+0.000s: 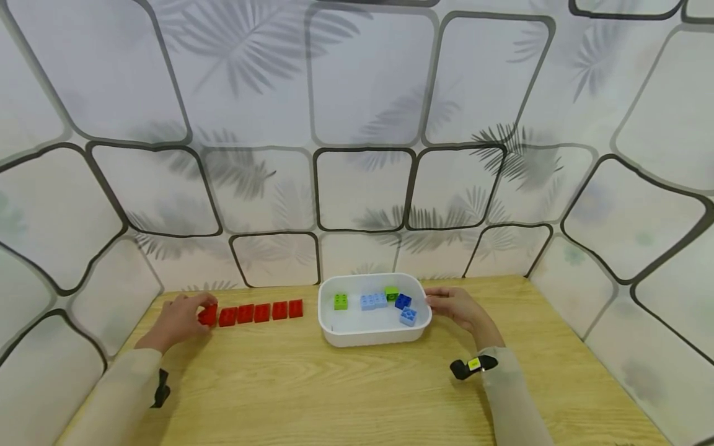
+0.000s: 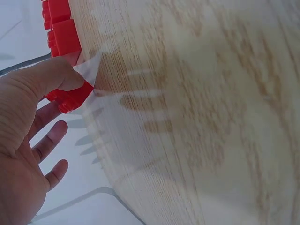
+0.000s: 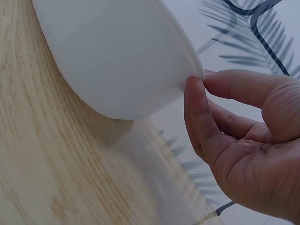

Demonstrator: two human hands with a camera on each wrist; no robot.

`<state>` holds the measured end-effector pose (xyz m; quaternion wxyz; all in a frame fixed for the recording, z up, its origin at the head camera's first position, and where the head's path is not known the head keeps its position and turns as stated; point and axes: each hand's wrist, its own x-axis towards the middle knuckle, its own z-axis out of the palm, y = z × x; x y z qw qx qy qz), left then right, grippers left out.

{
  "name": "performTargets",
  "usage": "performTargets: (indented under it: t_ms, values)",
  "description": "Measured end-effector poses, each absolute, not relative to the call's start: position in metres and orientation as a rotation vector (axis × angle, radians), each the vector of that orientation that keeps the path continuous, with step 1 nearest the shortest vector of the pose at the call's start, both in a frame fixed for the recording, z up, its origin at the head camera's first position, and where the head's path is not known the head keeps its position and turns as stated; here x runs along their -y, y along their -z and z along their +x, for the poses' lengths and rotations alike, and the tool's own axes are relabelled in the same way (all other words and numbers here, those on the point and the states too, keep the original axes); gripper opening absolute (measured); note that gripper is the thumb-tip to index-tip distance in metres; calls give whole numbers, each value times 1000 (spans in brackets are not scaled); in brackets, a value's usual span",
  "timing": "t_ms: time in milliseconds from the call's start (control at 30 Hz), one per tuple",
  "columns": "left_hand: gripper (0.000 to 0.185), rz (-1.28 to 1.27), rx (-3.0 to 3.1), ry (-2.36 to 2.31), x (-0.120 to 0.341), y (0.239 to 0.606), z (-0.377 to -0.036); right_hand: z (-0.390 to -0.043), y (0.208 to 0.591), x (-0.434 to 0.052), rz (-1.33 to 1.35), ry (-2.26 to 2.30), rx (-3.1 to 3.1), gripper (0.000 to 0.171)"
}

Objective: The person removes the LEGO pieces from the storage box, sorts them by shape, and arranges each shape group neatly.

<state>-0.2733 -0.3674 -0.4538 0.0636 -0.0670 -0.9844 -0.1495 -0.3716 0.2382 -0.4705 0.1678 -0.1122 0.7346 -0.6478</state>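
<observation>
My left hand [image 1: 177, 317] pinches a red toy building brick [image 2: 71, 97] between thumb and fingers, at the left end of a row. The brick looks tilted in the left wrist view. Several more red bricks [image 1: 262, 312] continue the row to the right, lying on the table. At the middle stands a white plastic tub [image 1: 370, 338]. On its right side, my right hand [image 1: 460, 311] grips the rim between thumb and fingertips, seen close in the right wrist view. That view shows only the tub's outer wall [image 3: 122, 56], so its contents are hidden there.
Inside the tub lie green bricks [image 1: 341, 301], light blue bricks [image 1: 374, 301] and a dark blue brick [image 1: 403, 301]. The wooden table [image 1: 334, 396] meets a patterned cloth wall [image 1: 362, 192] behind the tub, with further patterned walls at left and right.
</observation>
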Motion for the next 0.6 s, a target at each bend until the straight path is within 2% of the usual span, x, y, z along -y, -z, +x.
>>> performTargets:
  t_ms: [600]
  values:
    - [51,-232,2999,423,364,452,-274,-370,467,-237,-313,1818,-2101,52]
